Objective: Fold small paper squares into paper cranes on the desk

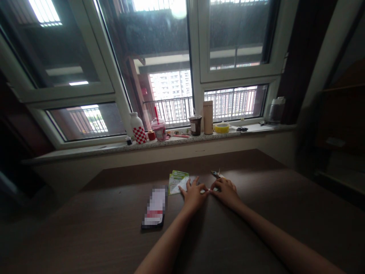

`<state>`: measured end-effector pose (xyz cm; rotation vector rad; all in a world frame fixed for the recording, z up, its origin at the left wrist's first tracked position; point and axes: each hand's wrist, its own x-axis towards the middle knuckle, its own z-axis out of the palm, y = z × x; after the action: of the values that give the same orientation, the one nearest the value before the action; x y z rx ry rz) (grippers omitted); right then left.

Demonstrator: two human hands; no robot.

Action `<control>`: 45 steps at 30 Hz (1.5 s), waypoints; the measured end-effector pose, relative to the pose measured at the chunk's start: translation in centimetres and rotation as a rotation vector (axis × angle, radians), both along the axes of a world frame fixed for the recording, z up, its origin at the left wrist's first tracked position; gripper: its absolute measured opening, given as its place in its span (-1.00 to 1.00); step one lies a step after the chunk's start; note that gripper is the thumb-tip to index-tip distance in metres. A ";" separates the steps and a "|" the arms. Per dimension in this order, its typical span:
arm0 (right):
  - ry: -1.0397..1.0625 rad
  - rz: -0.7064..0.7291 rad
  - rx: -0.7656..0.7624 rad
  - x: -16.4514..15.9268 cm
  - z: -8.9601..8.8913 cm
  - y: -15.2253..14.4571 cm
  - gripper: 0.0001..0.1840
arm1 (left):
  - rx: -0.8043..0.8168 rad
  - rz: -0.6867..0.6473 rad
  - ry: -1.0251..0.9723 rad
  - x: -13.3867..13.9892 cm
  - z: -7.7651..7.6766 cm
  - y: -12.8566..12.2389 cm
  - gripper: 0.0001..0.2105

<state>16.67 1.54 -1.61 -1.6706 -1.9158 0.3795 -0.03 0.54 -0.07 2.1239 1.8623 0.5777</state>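
Note:
My left hand (194, 195) and my right hand (226, 191) meet over the brown table. Thumb and forefinger of each are pinched at a small white piece (209, 191) between them, too small to identify. The other left fingers are spread over two green-and-white packets (174, 182), which overlap at the left. Just beyond my right hand lies a small dark, multicoloured thing (216, 174) with pointed ends, partly hidden by the hand. A phone (155, 207) with a pixelated screen lies left of my left hand.
Behind the brown table (114, 236), a stone windowsill (114, 147) carries a red-checked bottle (139, 131), a pink drink cup (159, 129), a dark drink cup (195, 125), a tan flask (208, 118), a yellow tape roll (222, 128), scissors (242, 129) and a clear jug (277, 110).

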 end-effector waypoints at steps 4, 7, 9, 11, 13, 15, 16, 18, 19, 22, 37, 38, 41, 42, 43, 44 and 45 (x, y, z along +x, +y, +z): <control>0.002 -0.013 -0.021 -0.2 0.4 -0.1 -0.84 | -0.006 0.013 -0.011 0.3 0.2 0.0 -0.85; 0.005 -0.017 -0.033 -0.2 0.5 0.0 -0.85 | -0.013 0.010 -0.010 0.5 0.3 0.0 -0.86; 0.008 -0.015 -0.041 -0.2 0.5 0.0 -0.85 | -0.022 0.007 -0.013 0.6 0.4 0.1 -0.86; 0.013 -0.016 -0.050 -0.2 0.5 0.1 -0.85 | -0.033 0.007 -0.017 0.6 0.5 0.1 -0.87; 0.019 -0.020 -0.059 -0.2 0.5 0.1 -0.84 | -0.051 0.008 -0.016 0.6 0.6 0.1 -0.87; 0.021 -0.020 -0.065 -0.2 0.5 0.1 -0.84 | -0.071 0.008 -0.010 0.5 0.8 0.0 -0.86; 0.022 -0.020 -0.068 -0.1 0.5 0.2 -0.84 | -0.079 0.005 -0.007 0.4 0.9 0.0 -0.86; 0.024 -0.027 -0.076 -0.1 0.4 0.2 -0.84 | -0.098 -0.004 -0.001 0.1 0.9 0.0 -0.85; 0.028 -0.026 -0.078 -0.1 0.4 0.3 -0.83 | -0.107 -0.005 -0.001 0.0 0.9 0.0 -0.85; 0.033 -0.021 -0.103 0.1 0.3 0.5 -0.81 | -0.124 -0.010 -0.001 -0.3 0.9 0.1 -0.82; 0.049 0.009 -0.117 0.7 -0.3 1.3 -0.69 | -0.041 -0.019 0.039 -0.8 -0.1 -0.2 -0.80; 0.048 0.010 -0.113 0.7 -0.3 1.3 -0.69 | -0.012 -0.014 0.043 -0.7 -0.2 -0.3 -0.81; 0.043 0.013 -0.091 0.8 -0.5 1.1 -0.69 | 0.034 -0.011 0.038 -0.6 -0.3 -0.5 -0.83; 0.041 0.014 -0.080 0.8 -0.5 1.0 -0.69 | 0.038 -0.012 0.030 -0.6 -0.3 -0.6 -0.83; 0.038 0.016 -0.069 0.8 -0.5 0.9 -0.68 | 0.040 -0.013 0.022 -0.6 -0.3 -0.7 -0.83; 0.036 0.016 -0.057 0.8 -0.6 0.8 -0.67 | 0.043 -0.017 0.015 -0.5 -0.2 -0.7 -0.83; 0.034 0.017 -0.048 0.8 -0.6 0.8 -0.66 | 0.047 -0.021 0.008 -0.5 -0.2 -0.8 -0.83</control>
<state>17.48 2.29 -2.19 -1.6680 -1.9111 0.4612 -0.56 -0.22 -0.25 2.1759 1.8464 0.6147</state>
